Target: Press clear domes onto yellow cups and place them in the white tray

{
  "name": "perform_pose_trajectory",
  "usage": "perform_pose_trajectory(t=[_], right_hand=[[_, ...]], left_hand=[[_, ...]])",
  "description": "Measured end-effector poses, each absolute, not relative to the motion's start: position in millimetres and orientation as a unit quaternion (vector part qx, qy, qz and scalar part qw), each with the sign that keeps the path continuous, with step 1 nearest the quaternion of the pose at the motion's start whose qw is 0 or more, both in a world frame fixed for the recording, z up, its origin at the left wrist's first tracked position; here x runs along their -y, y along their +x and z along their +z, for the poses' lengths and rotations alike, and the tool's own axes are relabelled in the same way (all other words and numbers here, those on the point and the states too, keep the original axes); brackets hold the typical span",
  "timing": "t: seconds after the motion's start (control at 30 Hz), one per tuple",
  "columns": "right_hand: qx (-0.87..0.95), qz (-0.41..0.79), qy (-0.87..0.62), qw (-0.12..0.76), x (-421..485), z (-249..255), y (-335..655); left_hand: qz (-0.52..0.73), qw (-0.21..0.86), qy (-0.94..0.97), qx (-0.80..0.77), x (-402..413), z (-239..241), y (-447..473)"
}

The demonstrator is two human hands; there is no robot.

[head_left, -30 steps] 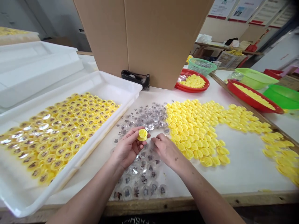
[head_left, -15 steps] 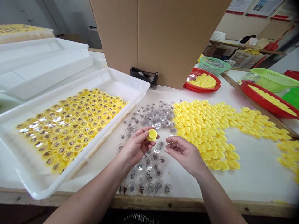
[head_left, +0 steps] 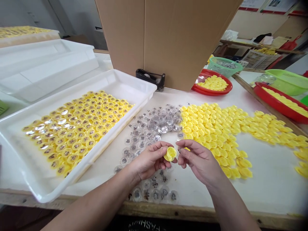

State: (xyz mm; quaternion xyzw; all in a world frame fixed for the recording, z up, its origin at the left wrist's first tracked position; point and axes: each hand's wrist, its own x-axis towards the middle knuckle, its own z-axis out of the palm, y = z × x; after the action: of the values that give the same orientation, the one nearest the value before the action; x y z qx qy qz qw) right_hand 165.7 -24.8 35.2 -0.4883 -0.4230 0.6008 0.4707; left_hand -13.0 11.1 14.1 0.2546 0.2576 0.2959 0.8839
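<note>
My left hand (head_left: 149, 161) holds a small round yellow plastic cup (head_left: 170, 154) between thumb and fingers, its open side tilted up towards me. Close beside it on the right, my right hand (head_left: 198, 160) is pinched, thumb against fingertips; whatever sits between them is too small and hidden to name. Beneath and beyond the hands lie many clear round discs (head_left: 165, 192) with dark printed figures. A mass of yellow plastic pieces (head_left: 213, 138) spreads over the table to the right of the discs.
At left, a white tray (head_left: 134, 84) holds rows of yellow pieces with printed discs in them. A black tape dispenser (head_left: 150, 78) stands before a large cardboard box (head_left: 168, 38). Red trays (head_left: 225, 90) and green baskets (head_left: 286, 81) sit at the right. A wooden edge (head_left: 178, 210) borders the table front.
My left hand has moved right and slightly down with the yellow cup, which is now tilted differently. My right hand's fingers have closed in, and the hands are nearer each other.
</note>
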Motion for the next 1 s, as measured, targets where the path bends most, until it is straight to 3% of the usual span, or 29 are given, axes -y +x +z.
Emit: perform_pose_trajectory(t=[0.3,0.53,1.0], right_hand=[[0.578,0.474,-0.523,0.409,22.8,36.4,160.5],[0.715,0.351,-0.525,0.301,29.4,58.6,169.5],[0.829,0.168,-0.480,0.232,36.8,78.6,169.0]], left_hand=[[0.303,0.878,0.253,-0.270,-11.1,14.7,-12.9],[0.255,0.904,0.263,-0.222,-13.4,15.4,-17.2],[0.241,0.915,0.253,-0.203,-11.5,10.2,-15.1]])
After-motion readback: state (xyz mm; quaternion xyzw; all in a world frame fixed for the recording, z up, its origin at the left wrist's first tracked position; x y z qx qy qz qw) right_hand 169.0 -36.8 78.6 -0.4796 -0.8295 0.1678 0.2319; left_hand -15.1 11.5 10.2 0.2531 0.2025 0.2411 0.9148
